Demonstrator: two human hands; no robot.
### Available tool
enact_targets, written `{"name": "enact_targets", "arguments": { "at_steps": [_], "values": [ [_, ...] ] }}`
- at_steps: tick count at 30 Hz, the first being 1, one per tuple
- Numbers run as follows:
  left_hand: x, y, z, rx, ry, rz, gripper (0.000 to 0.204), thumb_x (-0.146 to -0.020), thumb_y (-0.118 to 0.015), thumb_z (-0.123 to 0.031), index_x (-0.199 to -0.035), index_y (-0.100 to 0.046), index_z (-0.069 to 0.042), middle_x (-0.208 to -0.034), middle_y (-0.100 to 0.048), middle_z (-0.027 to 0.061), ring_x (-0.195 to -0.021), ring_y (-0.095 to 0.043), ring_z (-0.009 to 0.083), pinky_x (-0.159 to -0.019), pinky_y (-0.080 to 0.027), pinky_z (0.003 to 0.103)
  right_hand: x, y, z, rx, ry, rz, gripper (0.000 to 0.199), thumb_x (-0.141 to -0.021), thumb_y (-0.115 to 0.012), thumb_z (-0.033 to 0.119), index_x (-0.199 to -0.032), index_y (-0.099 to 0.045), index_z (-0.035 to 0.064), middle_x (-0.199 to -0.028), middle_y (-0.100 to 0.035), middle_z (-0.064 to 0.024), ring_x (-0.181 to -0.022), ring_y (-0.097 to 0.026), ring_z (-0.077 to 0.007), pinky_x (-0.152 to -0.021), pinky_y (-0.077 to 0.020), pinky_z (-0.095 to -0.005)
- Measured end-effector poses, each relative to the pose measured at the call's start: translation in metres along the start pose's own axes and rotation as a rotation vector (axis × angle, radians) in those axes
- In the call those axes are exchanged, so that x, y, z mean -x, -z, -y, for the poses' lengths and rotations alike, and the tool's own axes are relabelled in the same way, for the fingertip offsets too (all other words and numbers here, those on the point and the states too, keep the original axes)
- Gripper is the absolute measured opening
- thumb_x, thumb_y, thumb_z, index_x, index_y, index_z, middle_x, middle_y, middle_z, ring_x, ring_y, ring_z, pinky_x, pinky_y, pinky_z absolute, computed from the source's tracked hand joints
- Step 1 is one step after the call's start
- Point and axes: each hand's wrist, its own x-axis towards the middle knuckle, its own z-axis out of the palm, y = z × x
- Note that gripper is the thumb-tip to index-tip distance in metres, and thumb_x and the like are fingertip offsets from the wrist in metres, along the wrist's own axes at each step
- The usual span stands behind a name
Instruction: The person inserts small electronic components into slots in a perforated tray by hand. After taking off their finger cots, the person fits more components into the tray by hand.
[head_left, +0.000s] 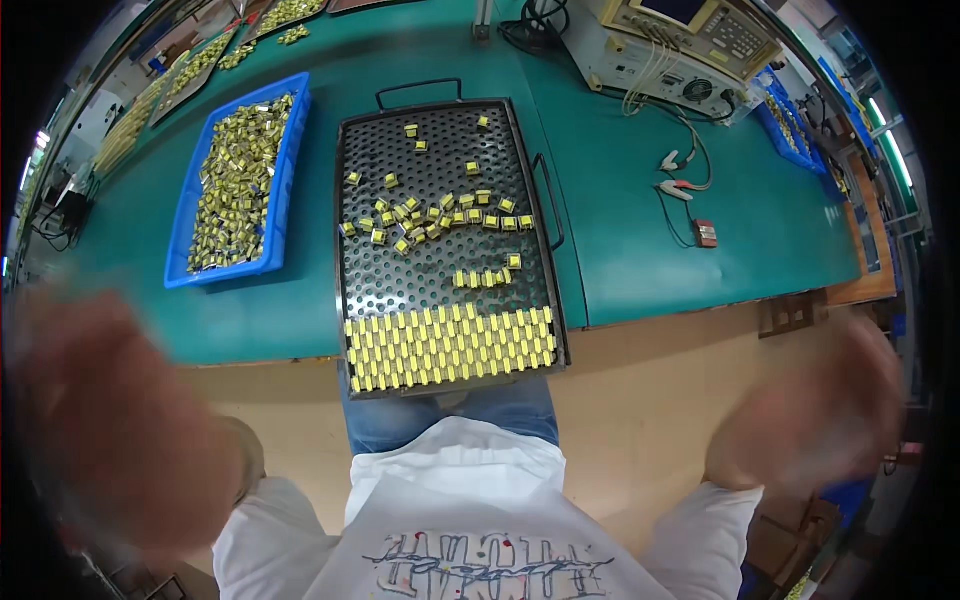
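Note:
Both hands are raised off the work, one at each side, and smeared by motion. My left hand point(130, 430) hovers at the lower left, my right hand point(815, 415) at the lower right; the fingers of neither can be made out. Between them a black perforated metal tray point(400, 285) with wire handles rests on the bench and juts over its front edge above my lap. Tight rows of small yellow block-shaped electronic parts point(450, 345), like little transformers, fill its near end. A short row point(483, 279) lies just beyond, and loose parts point(430, 215) are scattered farther up.
A blue plastic bin point(295, 150) heaped with the same yellow parts stands left of the tray on the green bench mat point(640, 270). Clip leads point(675, 190) and a small red block point(706, 234) lie to the right, below stacked test instruments point(690, 50). More part-filled trays point(190, 75) line the far left.

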Motion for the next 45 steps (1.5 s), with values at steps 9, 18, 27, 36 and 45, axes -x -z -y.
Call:
{"name": "enact_targets", "arguments": {
  "at_steps": [9,18,27,36,45],
  "values": [
    [0.053,-0.079,0.114,-0.240,0.253,0.988,0.029,-0.093,-0.075,-0.009,-0.121,-0.071,-0.003,-0.117,-0.069,0.0158,-0.112,-0.067,0.0348,-0.097,-0.055,0.043,0.102,-0.136,-0.145,0.190,-0.260,0.879,0.049,-0.082,-0.076,-0.006,-0.129,-0.068,0.0045,-0.141,-0.061,-0.0137,-0.133,-0.056,-0.0370,-0.110,-0.0488,-0.0488],
    [0.072,-0.091,0.142,-0.244,0.285,1.119,0.036,-0.090,-0.080,-0.011,-0.125,-0.071,-0.006,-0.118,-0.064,0.0128,-0.108,-0.065,0.0332,-0.097,-0.055,0.043,0.102,-0.154,-0.154,0.191,-0.246,0.958,0.042,-0.076,-0.073,-0.009,-0.116,-0.069,0.0016,-0.139,-0.060,-0.0132,-0.135,-0.053,-0.0373,-0.110,-0.0479,-0.0492],
    [0.072,-0.097,0.143,-0.283,0.234,1.123,0.035,-0.089,-0.081,-0.013,-0.121,-0.071,-0.004,-0.121,-0.064,0.0141,-0.116,-0.061,0.0362,-0.103,-0.051,0.045,0.102,-0.160,-0.149,0.191,-0.225,0.980,0.037,-0.079,-0.078,0.000,-0.115,-0.069,0.0024,-0.138,-0.060,-0.0138,-0.135,-0.054,-0.0369,-0.112,-0.0472,-0.0488],
    [0.076,-0.093,0.136,-0.241,0.212,1.037,0.034,-0.087,-0.081,-0.007,-0.118,-0.069,-0.004,-0.118,-0.065,0.0137,-0.116,-0.060,0.0366,-0.103,-0.051,0.045,0.111,-0.168,-0.150,0.136,-0.213,0.899,0.038,-0.078,-0.082,0.003,-0.113,-0.068,0.0042,-0.135,-0.062,-0.0124,-0.132,-0.056,-0.0355,-0.110,-0.0464,-0.0483],
    [0.083,-0.078,0.119,-0.188,0.010,1.058,0.027,-0.082,-0.077,0.001,-0.107,-0.070,-0.006,-0.103,-0.071,0.0069,-0.100,-0.066,0.0302,-0.088,-0.056,0.041,0.100,-0.152,-0.138,-0.011,-0.324,0.759,0.037,-0.080,-0.082,0.001,-0.114,-0.067,0.0046,-0.127,-0.069,-0.0110,-0.123,-0.063,-0.0347,-0.101,-0.0531,-0.0440]
  ]
}}
